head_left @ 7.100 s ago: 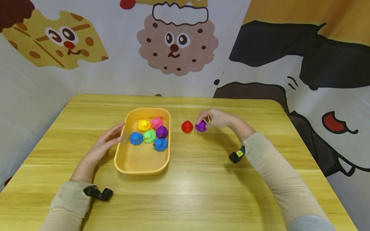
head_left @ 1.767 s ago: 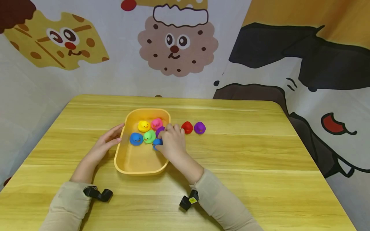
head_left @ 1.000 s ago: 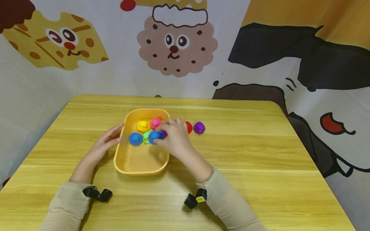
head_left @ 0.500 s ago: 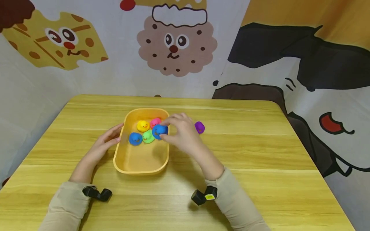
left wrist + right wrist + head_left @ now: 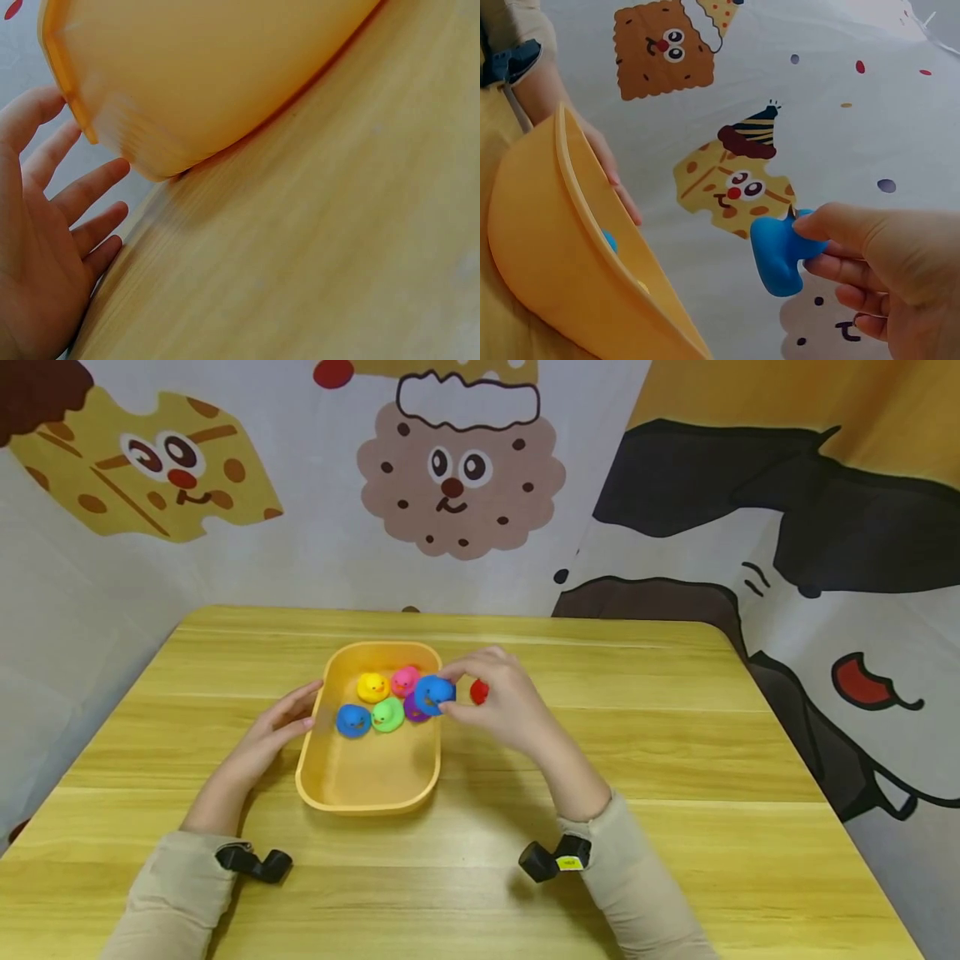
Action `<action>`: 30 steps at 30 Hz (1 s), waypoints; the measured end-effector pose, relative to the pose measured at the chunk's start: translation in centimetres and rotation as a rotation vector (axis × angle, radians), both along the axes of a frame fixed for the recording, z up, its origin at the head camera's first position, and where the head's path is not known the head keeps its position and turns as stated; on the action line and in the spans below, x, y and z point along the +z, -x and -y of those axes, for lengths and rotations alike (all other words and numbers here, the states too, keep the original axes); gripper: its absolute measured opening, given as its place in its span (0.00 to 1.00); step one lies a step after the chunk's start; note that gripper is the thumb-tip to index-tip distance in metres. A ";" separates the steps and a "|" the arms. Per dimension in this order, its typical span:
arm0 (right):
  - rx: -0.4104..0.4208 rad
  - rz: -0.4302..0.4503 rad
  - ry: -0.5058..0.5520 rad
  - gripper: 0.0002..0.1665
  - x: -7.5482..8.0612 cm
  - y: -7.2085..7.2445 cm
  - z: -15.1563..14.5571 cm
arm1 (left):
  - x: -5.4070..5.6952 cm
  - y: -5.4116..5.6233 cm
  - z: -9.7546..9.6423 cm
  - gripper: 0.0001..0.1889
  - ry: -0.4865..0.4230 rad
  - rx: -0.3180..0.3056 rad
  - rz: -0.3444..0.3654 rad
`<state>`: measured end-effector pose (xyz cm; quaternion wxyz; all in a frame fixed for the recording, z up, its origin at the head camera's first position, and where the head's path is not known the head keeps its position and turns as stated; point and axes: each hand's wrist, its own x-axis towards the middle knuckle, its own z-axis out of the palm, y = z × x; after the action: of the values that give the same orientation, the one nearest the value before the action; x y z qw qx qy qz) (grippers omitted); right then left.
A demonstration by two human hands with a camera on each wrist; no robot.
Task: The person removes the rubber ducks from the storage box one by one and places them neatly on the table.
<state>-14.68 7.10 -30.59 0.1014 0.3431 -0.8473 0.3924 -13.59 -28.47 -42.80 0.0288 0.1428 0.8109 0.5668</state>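
Note:
My right hand [image 5: 498,697] pinches a blue rubber duck [image 5: 433,694] between thumb and fingers, raised over the right rim of the orange-yellow tub [image 5: 367,785]. In the right wrist view the same blue duck [image 5: 780,251] hangs clear of the tub wall. Straight fingers of my left hand [image 5: 273,735] touch the tub's left side; the left wrist view shows these fingers [image 5: 90,191] spread against the wall. Inside the tub lie a yellow duck [image 5: 372,687], a pink duck [image 5: 406,681], a green duck [image 5: 387,715], another blue duck [image 5: 353,721] and a partly covered purple duck [image 5: 416,708].
A red duck [image 5: 478,692] sits on the wooden table [image 5: 637,735] right of the tub, partly behind my right hand. The purple duck beside it is hidden by that hand now. A printed cloth [image 5: 300,568] stands behind the table's far edge.
My right hand has set a purple duck on the table beside the red one, then taken the blue duck from the tub, lifting it up and rightward. The left hand stays put.

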 end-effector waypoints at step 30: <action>0.073 0.138 -0.104 0.17 2.5 3.3 -6.8 | 0.0 0.0 0.0 0.28 -0.019 -0.003 0.006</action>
<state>-17.98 13.86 -28.04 0.0104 0.3508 -0.8585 0.3740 -13.55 -28.47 -42.77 0.0306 0.1426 0.8053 0.5747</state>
